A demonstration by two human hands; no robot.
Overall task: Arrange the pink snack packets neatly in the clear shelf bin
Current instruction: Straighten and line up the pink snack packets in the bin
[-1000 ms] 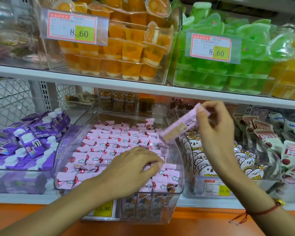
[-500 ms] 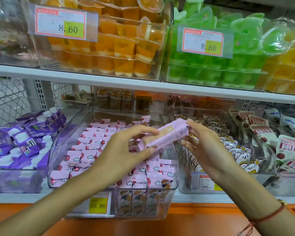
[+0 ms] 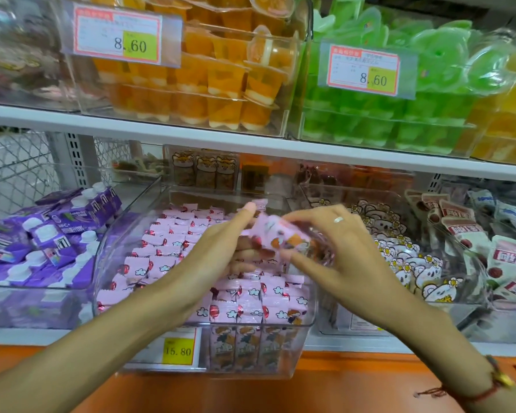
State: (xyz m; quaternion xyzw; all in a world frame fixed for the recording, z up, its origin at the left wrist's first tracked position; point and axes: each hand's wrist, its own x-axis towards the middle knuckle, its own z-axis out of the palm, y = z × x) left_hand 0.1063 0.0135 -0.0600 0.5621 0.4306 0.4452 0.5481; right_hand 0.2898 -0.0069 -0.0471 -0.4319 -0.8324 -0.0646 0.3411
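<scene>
Gripping one pink packet (image 3: 276, 238), both hands' fingers (image 3: 295, 257), above clear bin (image 3: 307, 320); purple cartons (image 3: 51, 236) left

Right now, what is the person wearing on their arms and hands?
Both forearms are bare, with no sleeves or gloves in view. The right hand has a plain silver-coloured ring on one finger. The right wrist carries a thin red string bracelet with loose ends and a small gold-coloured charm. The left hand shows no ring or band.
</scene>
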